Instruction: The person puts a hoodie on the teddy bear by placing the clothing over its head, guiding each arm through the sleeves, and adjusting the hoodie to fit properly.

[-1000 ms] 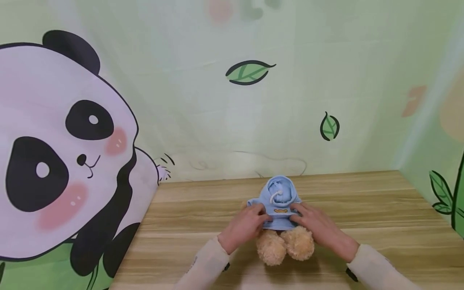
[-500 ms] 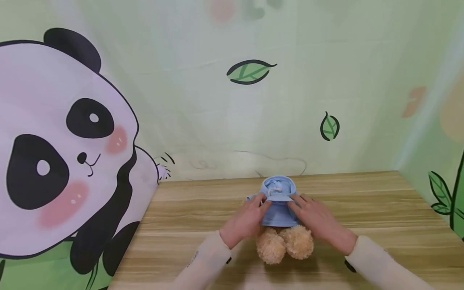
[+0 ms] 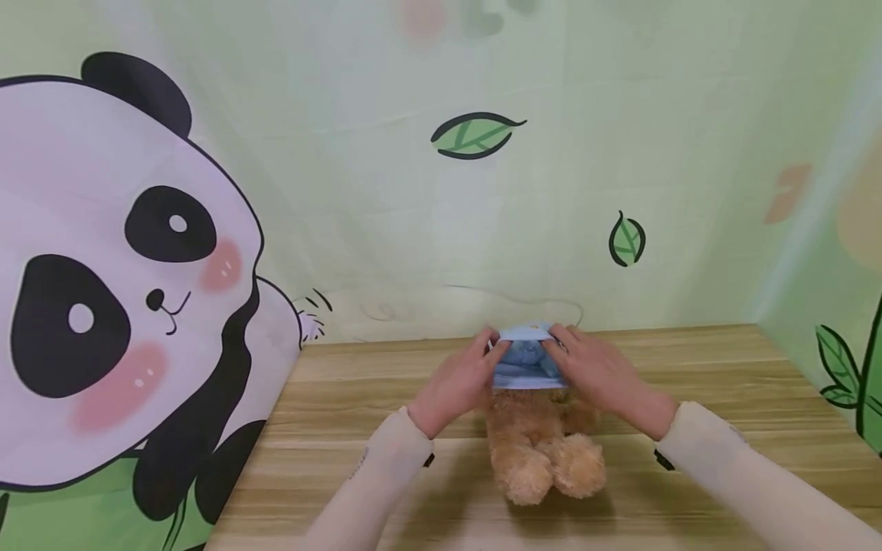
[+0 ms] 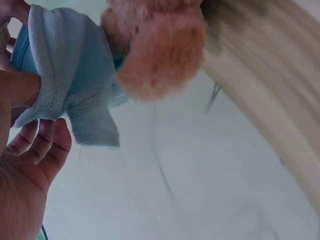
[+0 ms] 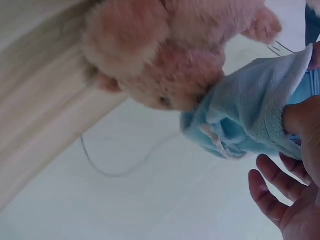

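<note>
A brown plush teddy bear (image 3: 524, 432) lies on its back with its feet toward me. Over its head end is a small light-blue hoodie (image 3: 529, 377), bunched up. My left hand (image 3: 458, 383) pinches the left side of its hem, thumb against fingers. On the other side my right hand (image 3: 609, 375) grips the hem in the same way. The right wrist view shows part of the bear's face (image 5: 167, 95) beside the hoodie (image 5: 245, 107) and its white drawstring. In the left wrist view the hoodie (image 4: 65, 60) has a sleeve hanging down. From the head view, the bear's head is hidden.
The wood-grain tabletop (image 3: 372, 405) extends to both sides of the bear. Behind it stands a pale green cloth backdrop (image 3: 386, 229) printed with leaves, and a big panda print (image 3: 186, 306) is at the left.
Both hands have moved up and away from me with the hoodie's hem. The bear's brown body, earlier covered by the hoodie, is now bare, and its feet have shifted slightly.
</note>
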The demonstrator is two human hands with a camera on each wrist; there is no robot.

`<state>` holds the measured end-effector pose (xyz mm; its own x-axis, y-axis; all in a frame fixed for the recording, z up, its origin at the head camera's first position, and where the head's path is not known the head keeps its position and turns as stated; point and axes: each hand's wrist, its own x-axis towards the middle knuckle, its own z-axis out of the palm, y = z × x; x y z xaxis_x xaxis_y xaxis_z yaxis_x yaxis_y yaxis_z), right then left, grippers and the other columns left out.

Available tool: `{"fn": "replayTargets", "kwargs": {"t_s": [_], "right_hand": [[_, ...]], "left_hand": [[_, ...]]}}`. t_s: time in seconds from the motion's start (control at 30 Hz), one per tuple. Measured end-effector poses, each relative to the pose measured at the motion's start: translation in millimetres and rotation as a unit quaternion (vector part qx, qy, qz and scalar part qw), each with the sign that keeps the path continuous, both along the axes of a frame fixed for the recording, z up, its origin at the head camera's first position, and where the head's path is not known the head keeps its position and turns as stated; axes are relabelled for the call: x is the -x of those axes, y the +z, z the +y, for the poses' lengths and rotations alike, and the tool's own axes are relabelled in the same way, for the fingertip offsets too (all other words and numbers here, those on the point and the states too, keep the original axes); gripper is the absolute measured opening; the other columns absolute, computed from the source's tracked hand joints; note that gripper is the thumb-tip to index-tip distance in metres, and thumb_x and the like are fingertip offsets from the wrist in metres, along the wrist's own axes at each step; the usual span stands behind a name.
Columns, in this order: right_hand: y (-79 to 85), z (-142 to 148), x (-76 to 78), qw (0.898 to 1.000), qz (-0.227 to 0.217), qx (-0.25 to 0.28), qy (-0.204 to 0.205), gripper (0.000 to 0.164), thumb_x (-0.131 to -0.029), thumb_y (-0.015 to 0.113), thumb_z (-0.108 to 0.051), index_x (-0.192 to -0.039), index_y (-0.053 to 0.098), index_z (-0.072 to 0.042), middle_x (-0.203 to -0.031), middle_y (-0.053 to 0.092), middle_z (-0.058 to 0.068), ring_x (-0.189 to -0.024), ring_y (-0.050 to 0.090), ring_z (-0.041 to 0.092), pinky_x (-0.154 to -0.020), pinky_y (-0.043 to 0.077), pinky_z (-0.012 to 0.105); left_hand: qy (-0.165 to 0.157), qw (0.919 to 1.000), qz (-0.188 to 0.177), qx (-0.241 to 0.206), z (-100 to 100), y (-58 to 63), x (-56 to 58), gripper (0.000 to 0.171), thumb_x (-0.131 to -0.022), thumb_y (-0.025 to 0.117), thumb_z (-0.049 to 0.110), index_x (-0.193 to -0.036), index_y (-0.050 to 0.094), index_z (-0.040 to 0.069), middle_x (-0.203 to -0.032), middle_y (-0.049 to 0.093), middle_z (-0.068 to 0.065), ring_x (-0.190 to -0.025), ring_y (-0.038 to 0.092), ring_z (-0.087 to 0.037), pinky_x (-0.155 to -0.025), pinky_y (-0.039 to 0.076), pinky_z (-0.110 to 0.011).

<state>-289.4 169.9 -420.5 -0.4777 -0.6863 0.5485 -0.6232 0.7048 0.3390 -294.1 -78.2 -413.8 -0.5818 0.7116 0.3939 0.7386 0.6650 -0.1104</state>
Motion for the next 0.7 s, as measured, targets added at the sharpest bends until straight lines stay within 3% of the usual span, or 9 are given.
{"fn": "replayTargets", "kwargs": {"t_s": [0.23,0.43,0.57,0.7], "right_hand": [[16.8,0.8,18.7,0.999,0.054,0.009,-0.004,0.036,-0.08,0.076,-0.002,-0.113,0.061,0.0,-0.113,0.058,0.018,-0.09,0.062,0.029,-0.061,0.053,0.035],[16.0,10.3,37.9,0.997,0.081,0.0,-0.006,0.029,-0.087,0.069,-0.004,-0.113,0.059,0.003,-0.114,0.058,0.02,-0.09,0.062,0.031,-0.063,0.053,0.037],[11.1,16.3,49.8,0.995,0.097,-0.006,-0.014,0.021,-0.101,0.048,-0.01,-0.114,0.058,0.002,-0.115,0.058,0.02,-0.09,0.061,0.031,-0.064,0.053,0.038],[4.4,20.1,62.3,0.993,0.117,-0.014,-0.017,0.043,-0.109,0.021,-0.019,-0.115,0.059,0.001,-0.117,0.058,0.02,-0.091,0.062,0.032,-0.067,0.054,0.04]], "left_hand": [[-0.001,0.9974,0.072,-0.001,1.7,15.7,17.9,0.045,-0.087,0.065,0.002,-0.13,0.052,0.006,-0.122,0.047,-0.011,-0.094,0.055,-0.016,-0.071,0.051,-0.023],[-0.003,0.9934,0.112,0.023,8.3,20.3,36.6,0.043,-0.09,0.064,0.009,-0.131,0.051,0.007,-0.125,0.049,-0.012,-0.094,0.057,-0.016,-0.071,0.052,-0.022],[0.0,0.991,0.128,0.038,12.1,17.8,50.1,0.046,-0.091,0.065,0.013,-0.134,0.05,0.008,-0.128,0.049,-0.012,-0.1,0.058,-0.016,-0.074,0.052,-0.022],[0.0,0.9885,0.147,0.036,14.2,9.2,66.5,0.043,-0.092,0.064,0.013,-0.133,0.052,0.009,-0.128,0.05,-0.011,-0.101,0.058,-0.016,-0.075,0.052,-0.022]]}}
